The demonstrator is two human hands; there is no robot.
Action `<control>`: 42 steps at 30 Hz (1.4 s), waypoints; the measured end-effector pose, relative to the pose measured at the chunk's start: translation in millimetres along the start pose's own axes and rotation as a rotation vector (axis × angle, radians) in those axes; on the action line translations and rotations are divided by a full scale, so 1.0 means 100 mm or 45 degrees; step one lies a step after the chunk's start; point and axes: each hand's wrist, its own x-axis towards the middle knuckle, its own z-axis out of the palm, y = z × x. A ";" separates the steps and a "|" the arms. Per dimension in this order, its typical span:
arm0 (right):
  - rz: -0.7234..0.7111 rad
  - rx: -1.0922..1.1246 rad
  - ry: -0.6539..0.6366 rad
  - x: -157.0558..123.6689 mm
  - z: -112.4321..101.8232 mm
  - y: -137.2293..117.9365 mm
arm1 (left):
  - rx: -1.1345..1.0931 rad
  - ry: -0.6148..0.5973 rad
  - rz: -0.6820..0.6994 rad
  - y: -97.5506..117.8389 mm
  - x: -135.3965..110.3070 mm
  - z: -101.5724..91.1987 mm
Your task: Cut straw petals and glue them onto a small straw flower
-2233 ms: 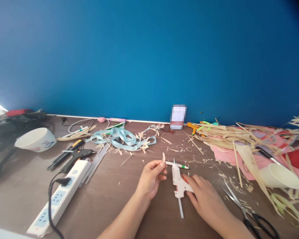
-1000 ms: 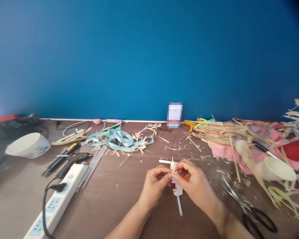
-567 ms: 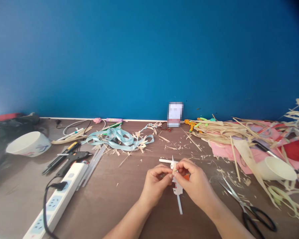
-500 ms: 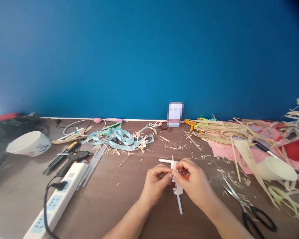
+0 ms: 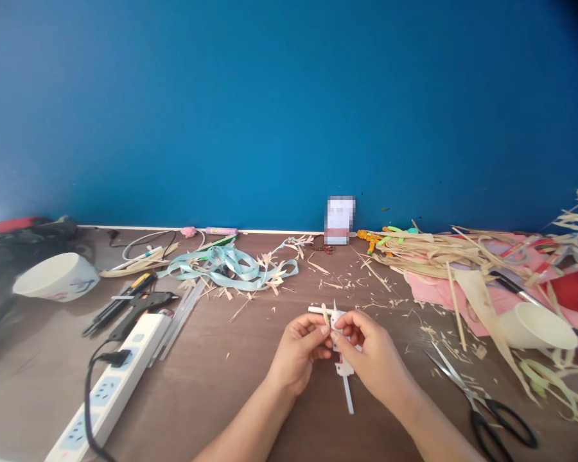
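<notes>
Pinched between the thumb and fingers of my left hand (image 5: 301, 353) is a small pale husk piece (image 5: 325, 315), its tip standing up. My right hand (image 5: 368, 340) is closed close beside it, thumb against fingertips; whatever those fingers hold, if anything, is too small to make out. Behind and below both hands lies a white glue gun (image 5: 345, 367), partly hidden by them, with its nozzle pointing away and a clear glue stick (image 5: 348, 394) sticking out of its near end. To the right of my right hand rest black-handled scissors (image 5: 476, 398), blades apart.
On the left are a power strip (image 5: 110, 388), a black glue gun (image 5: 142, 312), glue sticks (image 5: 180, 321) and a white bowl (image 5: 58, 277). Blue ribbon (image 5: 231, 266) lies farther back. At right, husk strips (image 5: 433, 253) and a cup (image 5: 537, 326) crowd pink paper; a phone-like screen (image 5: 340, 218) leans on the wall.
My left hand has turned slightly, and the husk piece now shows upright at its fingertips, left of where it was. My right fingers have shifted a little away from it.
</notes>
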 end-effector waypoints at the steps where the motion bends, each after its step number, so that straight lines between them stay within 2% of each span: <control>1: -0.008 -0.004 -0.003 0.00 0.00 0.00 | -0.006 -0.007 0.004 0.00 0.00 0.00; 12: -0.089 -0.100 0.003 0.00 0.01 -0.02 | -0.182 -0.105 -0.129 -0.04 0.00 -0.03; 18: -0.122 -0.093 0.034 0.01 0.02 0.01 | -0.033 -0.105 -0.041 -0.03 -0.02 -0.01; 26: -0.136 -0.140 0.030 -0.03 0.00 0.03 | 0.190 0.023 0.117 -0.03 -0.02 0.01; 37: -0.187 -0.203 0.070 -0.06 -0.05 0.03 | 0.323 -0.047 0.231 -0.03 -0.02 -0.01; 42: -0.177 -0.174 0.090 -0.06 -0.05 0.01 | 0.339 -0.047 0.199 -0.04 -0.01 -0.02</control>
